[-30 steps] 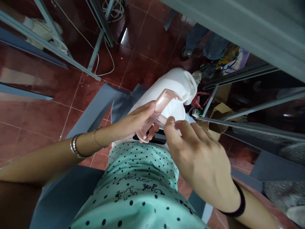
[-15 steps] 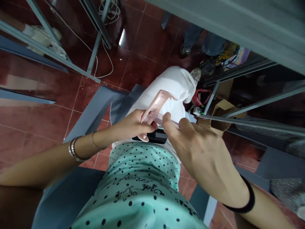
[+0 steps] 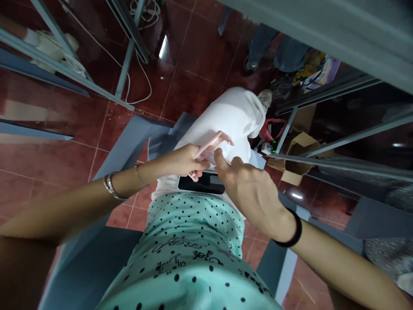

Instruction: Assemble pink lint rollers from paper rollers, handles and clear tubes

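A pink plastic piece [image 3: 208,145] is held above the lap, gripped between the thumb and curled fingers of the left hand [image 3: 185,160]. Its upper arm is tilted up and away from the body, with a bent end pointing towards the right. A paler, see-through part [image 3: 211,158] is seen beside it, between the two hands, and is reached by the fingertips of the right hand [image 3: 254,189]. Whether that part is pinched or only touched by the right hand cannot be told, as its far end is hidden by the fingers.

As far as can be judged, the handling is at a middle stage: the piece is in hand and both hands are engaged at it, but it is not yet laid down or let go. Whether the two parts are fully joined, partly joined or loose cannot be made out, so how much is left cannot be settled. A dark phone [image 3: 200,183] is rested on the white trousers [image 3: 222,114], just below the hands, and is gripped by neither.
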{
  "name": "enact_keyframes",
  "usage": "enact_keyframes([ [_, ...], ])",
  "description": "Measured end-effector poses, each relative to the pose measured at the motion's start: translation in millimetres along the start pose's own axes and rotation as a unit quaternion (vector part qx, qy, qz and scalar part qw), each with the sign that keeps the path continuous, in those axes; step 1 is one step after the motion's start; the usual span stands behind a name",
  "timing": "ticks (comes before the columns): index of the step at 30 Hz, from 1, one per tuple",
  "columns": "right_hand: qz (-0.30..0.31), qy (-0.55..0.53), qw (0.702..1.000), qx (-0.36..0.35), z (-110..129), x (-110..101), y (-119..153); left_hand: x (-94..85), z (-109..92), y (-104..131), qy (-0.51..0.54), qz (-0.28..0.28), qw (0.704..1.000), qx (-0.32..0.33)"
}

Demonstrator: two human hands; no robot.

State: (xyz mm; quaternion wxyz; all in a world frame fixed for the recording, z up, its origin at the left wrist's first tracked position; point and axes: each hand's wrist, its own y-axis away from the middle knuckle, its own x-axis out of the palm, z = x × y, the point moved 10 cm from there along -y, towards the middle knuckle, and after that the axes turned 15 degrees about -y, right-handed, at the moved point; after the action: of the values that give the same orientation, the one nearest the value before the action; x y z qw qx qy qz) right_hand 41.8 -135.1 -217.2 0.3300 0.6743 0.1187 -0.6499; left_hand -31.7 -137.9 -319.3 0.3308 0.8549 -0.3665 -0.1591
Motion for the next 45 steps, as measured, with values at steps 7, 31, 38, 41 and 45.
enact_keyframes([
  [7,0.002,-0.012,1.000,0.014,-7,12,-13,-13.8,11,-15,-0.029,0.026,0.997,-0.069],
  [31,0.051,-0.040,0.989,0.131,13,5,-28,-38.4,18,-16,-0.276,-0.063,0.951,-0.121],
  [38,0.054,-0.026,0.987,0.147,11,12,-28,-39.8,17,-15,-0.307,-0.069,0.941,-0.123],
  [41,0.076,-0.017,0.983,0.168,12,15,-31,-39.1,18,-17,-0.303,-0.070,0.943,-0.116],
  [45,0.107,0.000,0.978,0.177,11,19,-36,-40.6,21,-18,-0.295,-0.070,0.947,-0.108],
])
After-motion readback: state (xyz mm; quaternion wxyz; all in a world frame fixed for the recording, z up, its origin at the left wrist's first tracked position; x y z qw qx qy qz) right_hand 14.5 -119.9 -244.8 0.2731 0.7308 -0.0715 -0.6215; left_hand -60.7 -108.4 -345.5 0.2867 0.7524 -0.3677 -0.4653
